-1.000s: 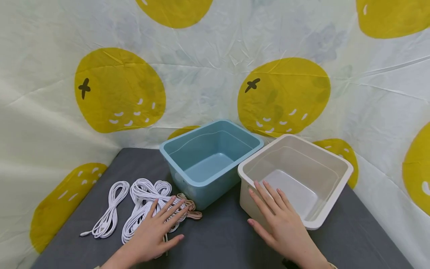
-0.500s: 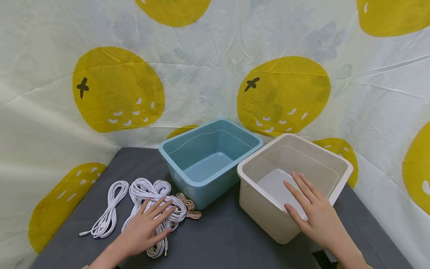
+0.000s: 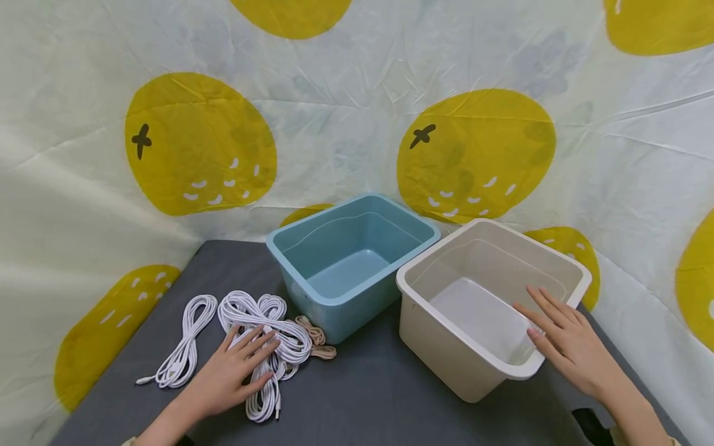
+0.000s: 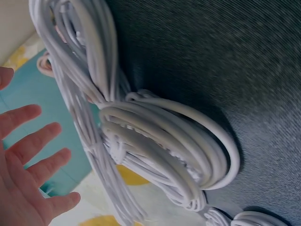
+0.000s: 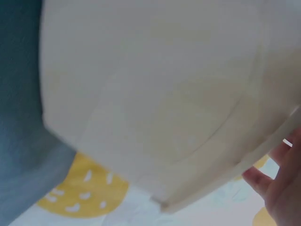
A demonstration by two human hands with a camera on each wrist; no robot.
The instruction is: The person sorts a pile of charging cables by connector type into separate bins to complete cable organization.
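Note:
My left hand (image 3: 225, 378), fingers spread and straight, hovers over the near part of a pile of bundled white cables (image 3: 295, 341). In the left wrist view, the same hand (image 4: 28, 174) shows beside the cables (image 4: 164, 141), with nothing in its fingers. A separate looped white cable (image 3: 191, 337) lies to the left, and tan cable bundles (image 3: 323, 352) stick out at the pile's right. Over the right rim of a beige bin (image 3: 440, 350) is my right hand (image 3: 574, 350), its fingers extended. The right wrist view has its fingers right at the bin's rim (image 5: 211, 183).
A light blue bin (image 3: 357, 316) stands behind the cables, its corner close to the beige bin. Both bins have bare bottoms. A dark grey cloth covers the table (image 3: 357, 402). Behind hangs a pale curtain (image 3: 334, 148) with yellow fruit prints.
My right hand has moved right, from the beige bin's left front side across its opening to the right rim. My left hand has drawn back slightly to the left. The bins and cables stay put.

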